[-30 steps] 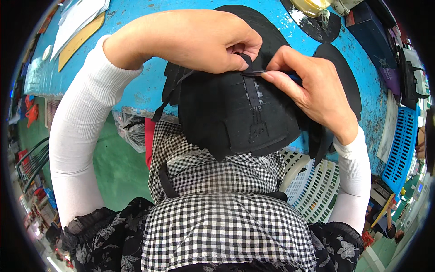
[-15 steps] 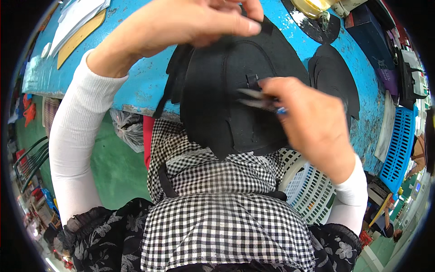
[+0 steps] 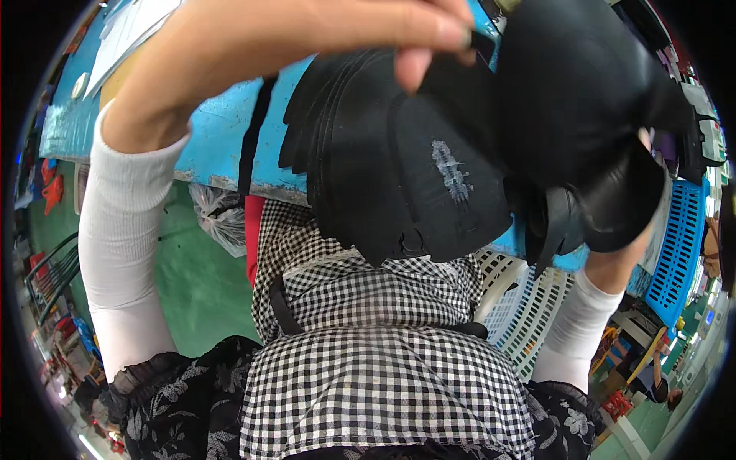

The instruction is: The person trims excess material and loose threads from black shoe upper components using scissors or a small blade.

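My left hand (image 3: 330, 38) reaches across the top of the view, thumb and fingers pinched on the end of a narrow black strip (image 3: 483, 47). A large, smooth black panel (image 3: 583, 84) is raised and folded over at the right. Behind it my right hand (image 3: 622, 257) is mostly hidden; only skin at the wrist and a bit of finger show, and it seems to hold the panel up. Below lies a fanned stack of black panels (image 3: 368, 153), the top one with whitish marks (image 3: 452, 172), overhanging the near table edge. No snips are visible now.
The blue table (image 3: 230, 130) has a worn near edge, with a black strap (image 3: 255, 142) hanging over it. Papers (image 3: 134, 34) lie far left. A white slatted basket (image 3: 529, 322) stands below, a blue crate (image 3: 675, 253) at right, and a plastic bag (image 3: 218, 218) under the table.
The top black panel has been lifted off the stack and swung right, baring the whitish marks beneath. My left hand has moved nearer and right; my right hand has gone behind the panel.
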Tool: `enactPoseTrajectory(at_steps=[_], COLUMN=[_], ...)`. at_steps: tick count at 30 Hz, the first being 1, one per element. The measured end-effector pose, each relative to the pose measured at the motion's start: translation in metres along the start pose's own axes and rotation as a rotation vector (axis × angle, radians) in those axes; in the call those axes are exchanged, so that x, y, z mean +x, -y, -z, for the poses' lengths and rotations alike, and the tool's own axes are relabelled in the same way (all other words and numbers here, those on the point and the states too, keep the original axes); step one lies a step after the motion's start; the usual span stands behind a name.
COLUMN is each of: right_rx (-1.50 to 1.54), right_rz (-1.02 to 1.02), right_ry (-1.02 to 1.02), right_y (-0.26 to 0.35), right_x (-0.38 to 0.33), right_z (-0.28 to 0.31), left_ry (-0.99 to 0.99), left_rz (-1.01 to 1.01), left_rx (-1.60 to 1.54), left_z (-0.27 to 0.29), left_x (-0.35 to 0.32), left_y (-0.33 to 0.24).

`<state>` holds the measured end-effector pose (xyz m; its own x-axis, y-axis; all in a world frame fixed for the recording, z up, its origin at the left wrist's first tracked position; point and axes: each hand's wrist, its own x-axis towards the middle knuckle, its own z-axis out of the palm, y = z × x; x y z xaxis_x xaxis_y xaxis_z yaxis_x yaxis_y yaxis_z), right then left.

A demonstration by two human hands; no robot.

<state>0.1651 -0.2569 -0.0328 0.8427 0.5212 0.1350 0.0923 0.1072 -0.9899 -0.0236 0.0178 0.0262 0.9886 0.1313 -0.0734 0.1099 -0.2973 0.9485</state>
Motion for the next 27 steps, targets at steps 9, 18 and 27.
enactPoseTrajectory(at_steps=[9, 18, 27], right_rx=[-0.341, -0.505, -0.723], right_rz=[-0.133, 0.122, 0.676], right_ry=[-0.077, 0.502, 1.159], right_y=[-0.012, 0.0, -0.004], right_x=[0.014, 0.004, 0.022], right_z=[0.13, 0.026, -0.049], left_ry=[0.333, 0.217, 0.191], left_rz=[0.001, 0.077, 0.041], left_rx=[0.227, 0.442, 0.452], left_z=[-0.052, -0.073, -0.073], left_x=[0.017, 0.019, 0.016], left_y=[0.028, 0.032, 0.036])
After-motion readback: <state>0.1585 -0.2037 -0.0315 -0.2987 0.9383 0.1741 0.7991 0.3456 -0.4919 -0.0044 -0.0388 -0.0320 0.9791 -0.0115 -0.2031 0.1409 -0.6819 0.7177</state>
